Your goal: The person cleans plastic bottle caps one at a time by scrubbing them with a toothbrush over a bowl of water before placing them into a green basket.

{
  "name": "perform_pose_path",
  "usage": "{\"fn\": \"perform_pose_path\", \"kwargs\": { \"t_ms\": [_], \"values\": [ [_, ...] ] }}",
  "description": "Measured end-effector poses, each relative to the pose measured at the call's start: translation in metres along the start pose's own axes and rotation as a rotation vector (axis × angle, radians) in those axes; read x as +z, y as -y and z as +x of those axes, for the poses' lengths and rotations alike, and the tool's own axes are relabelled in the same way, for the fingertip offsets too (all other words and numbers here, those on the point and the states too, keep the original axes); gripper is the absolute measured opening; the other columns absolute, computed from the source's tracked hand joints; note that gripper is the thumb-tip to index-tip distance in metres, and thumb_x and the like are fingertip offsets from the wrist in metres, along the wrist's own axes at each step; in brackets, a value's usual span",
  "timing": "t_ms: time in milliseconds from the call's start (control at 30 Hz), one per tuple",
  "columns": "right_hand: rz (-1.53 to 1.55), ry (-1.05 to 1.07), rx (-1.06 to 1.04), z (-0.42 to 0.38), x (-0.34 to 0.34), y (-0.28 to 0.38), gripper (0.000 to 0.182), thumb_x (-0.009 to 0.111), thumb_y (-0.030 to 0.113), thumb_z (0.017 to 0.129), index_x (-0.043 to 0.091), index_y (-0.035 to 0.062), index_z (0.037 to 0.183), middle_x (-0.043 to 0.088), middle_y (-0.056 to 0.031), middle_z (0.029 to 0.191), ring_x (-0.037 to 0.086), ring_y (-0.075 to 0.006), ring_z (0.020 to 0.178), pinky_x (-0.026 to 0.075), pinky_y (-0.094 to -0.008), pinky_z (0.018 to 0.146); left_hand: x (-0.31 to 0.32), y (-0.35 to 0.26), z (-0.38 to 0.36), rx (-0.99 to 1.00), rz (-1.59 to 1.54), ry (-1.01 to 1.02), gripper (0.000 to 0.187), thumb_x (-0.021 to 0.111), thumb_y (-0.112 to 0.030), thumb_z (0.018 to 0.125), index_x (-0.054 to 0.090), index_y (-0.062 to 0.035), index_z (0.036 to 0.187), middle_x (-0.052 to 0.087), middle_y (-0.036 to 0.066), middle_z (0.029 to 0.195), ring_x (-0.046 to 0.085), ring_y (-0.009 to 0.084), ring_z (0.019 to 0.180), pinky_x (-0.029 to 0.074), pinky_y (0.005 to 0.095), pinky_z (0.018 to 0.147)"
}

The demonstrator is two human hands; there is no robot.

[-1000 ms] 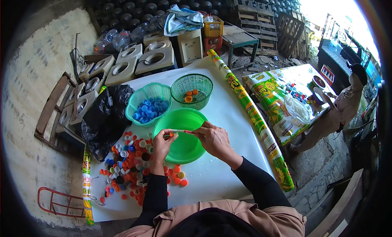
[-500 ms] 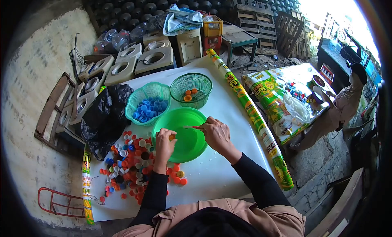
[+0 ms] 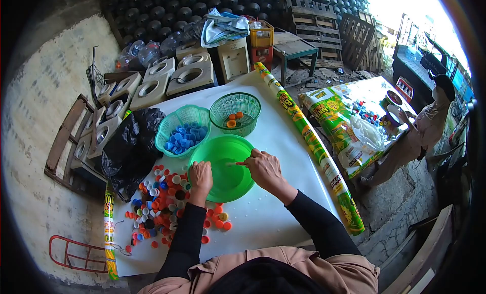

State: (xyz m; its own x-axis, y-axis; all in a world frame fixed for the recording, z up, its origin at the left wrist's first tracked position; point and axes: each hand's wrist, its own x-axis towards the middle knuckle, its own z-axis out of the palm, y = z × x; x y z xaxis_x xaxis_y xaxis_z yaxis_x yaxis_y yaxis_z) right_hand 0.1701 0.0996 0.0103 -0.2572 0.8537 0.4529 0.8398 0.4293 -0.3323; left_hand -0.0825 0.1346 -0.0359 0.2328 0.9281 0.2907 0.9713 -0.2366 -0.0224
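A green basin [image 3: 228, 185] stands in front of me on the white-covered table. My right hand [image 3: 266, 168] grips what looks like a toothbrush [image 3: 236, 164], red near the fingers and pale at the tip, over the basin. My left hand [image 3: 201, 178] is closed at the basin's left rim; its fingers hide the orange bottle cap seen there earlier. Loose bottle caps [image 3: 164, 205], mostly orange-red with white and blue ones, lie left of my left forearm. Behind the basin, a pale green basket [image 3: 166, 126] holds blue caps and a darker green basket [image 3: 257, 107] holds a few orange caps.
A black plastic bag [image 3: 132, 144] sits at the table's left. Along the right edge runs a rolled printed sheet [image 3: 307, 144]. A co-worker [image 3: 430, 119] stands at another table [image 3: 329, 111] bearing caps and tubs. Beige washbasin-like pieces [image 3: 195, 73] are stacked behind.
My left hand has turned and closed so that the orange cap no longer shows. My right hand has shifted slightly down and left with the toothbrush.
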Motion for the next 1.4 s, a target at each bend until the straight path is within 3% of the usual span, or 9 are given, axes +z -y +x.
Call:
{"fn": "perform_pose_path", "kwargs": {
  "t_ms": [200,400,600,700,1000,1100,1200,1300,1400],
  "values": [
    [0.001,0.001,0.003,0.0,-0.003,0.002,0.012,0.068,0.016,0.085,0.079,0.0152,0.09,0.062,-0.0055,0.085,0.065,-0.0254,0.077,0.051,-0.0403,0.063,0.0,0.006,0.002,0.05,0.081,0.008,0.008,0.062,-0.003,0.082,0.067,-0.0035,0.075,0.067,0.015,0.091,0.062,0.0341,0.095,0.051,0.0424,0.086],
    [-0.01,-0.006,0.007,0.0,-0.005,0.0,0.011,0.069,0.016,0.085,0.078,0.0131,0.09,0.062,-0.0061,0.086,0.065,-0.0256,0.078,0.051,-0.0402,0.063,-0.022,0.009,-0.004,0.051,0.006,0.026,0.009,0.062,-0.005,0.083,0.069,-0.0033,0.076,0.061,0.015,0.103,0.056,0.0327,0.109,0.049,0.043,0.092],
    [-0.066,-0.042,0.005,0.0,-0.001,0.0,0.011,0.069,0.015,0.084,0.078,0.0118,0.089,0.061,-0.0069,0.085,0.066,-0.026,0.078,0.051,-0.0403,0.063,-0.036,0.011,-0.003,0.118,0.209,-0.004,0.009,0.062,-0.003,0.083,0.067,-0.0037,0.076,0.059,0.013,0.102,0.053,0.0315,0.109,0.043,0.0459,0.093],
    [0.021,-0.047,-0.02,0.0,-0.003,0.001,0.008,0.064,0.007,0.081,0.072,0.0059,0.077,0.06,-0.0119,0.087,0.064,-0.0284,0.077,0.052,-0.0424,0.062,-0.033,0.014,0.001,0.139,0.13,-0.115,0.009,0.061,-0.003,0.084,0.067,-0.0041,0.077,0.059,0.012,0.101,0.054,0.0305,0.108,0.043,0.0439,0.091],
    [-0.082,-0.057,0.025,0.0,0.001,0.001,0.01,0.068,0.014,0.085,0.077,0.0124,0.087,0.061,-0.0061,0.085,0.065,-0.0257,0.08,0.05,-0.041,0.063,-0.022,0.015,0.015,0.233,0.083,0.015,0.012,0.073,-0.005,0.079,0.071,-0.0058,0.09,0.062,0.01,0.096,0.056,0.0294,0.103,0.041,0.0449,0.092],
    [0.01,0.053,-0.002,0.0,-0.003,-0.003,0.01,0.068,0.015,0.085,0.077,0.0133,0.087,0.061,-0.0055,0.085,0.065,-0.0256,0.081,0.051,-0.0408,0.063,-0.039,0.007,0.016,0.134,-0.16,0.107,0.01,0.071,-0.007,0.085,0.071,-0.0035,0.094,0.068,0.011,0.094,0.063,0.0291,0.094,0.046,0.0431,0.087],
    [-0.021,0.005,0.022,0.001,-0.008,-0.002,0.011,0.068,0.015,0.085,0.078,0.0147,0.091,0.062,-0.0047,0.085,0.065,-0.026,0.08,0.051,-0.0408,0.064,-0.065,-0.002,0.018,0.015,-0.676,0.172,0.017,0.069,-0.011,0.091,0.069,0.0008,0.104,0.072,0.012,0.094,0.069,0.0294,0.085,0.052,0.0415,0.078],
    [-0.011,-0.001,0.046,0.003,-0.017,-0.001,0.012,0.069,0.017,0.086,0.078,0.0147,0.093,0.062,-0.0046,0.085,0.066,-0.0264,0.08,0.051,-0.0409,0.065,-0.068,-0.003,0.013,-0.038,-0.937,0.112,0.022,0.068,-0.009,0.092,0.067,0.0016,0.111,0.073,0.013,0.09,0.07,0.0289,0.078,0.054,0.0381,0.072],
    [0.039,-0.04,0.043,0.004,-0.022,-0.003,0.01,0.067,0.014,0.085,0.077,0.012,0.087,0.062,-0.0074,0.085,0.066,-0.0278,0.079,0.051,-0.0422,0.064,-0.077,-0.011,0.005,-0.046,-0.87,0.205,0.02,0.067,-0.009,0.093,0.067,0.0007,0.111,0.072,0.014,0.093,0.068,0.0271,0.08,0.054,0.0376,0.075]
  ]
}}
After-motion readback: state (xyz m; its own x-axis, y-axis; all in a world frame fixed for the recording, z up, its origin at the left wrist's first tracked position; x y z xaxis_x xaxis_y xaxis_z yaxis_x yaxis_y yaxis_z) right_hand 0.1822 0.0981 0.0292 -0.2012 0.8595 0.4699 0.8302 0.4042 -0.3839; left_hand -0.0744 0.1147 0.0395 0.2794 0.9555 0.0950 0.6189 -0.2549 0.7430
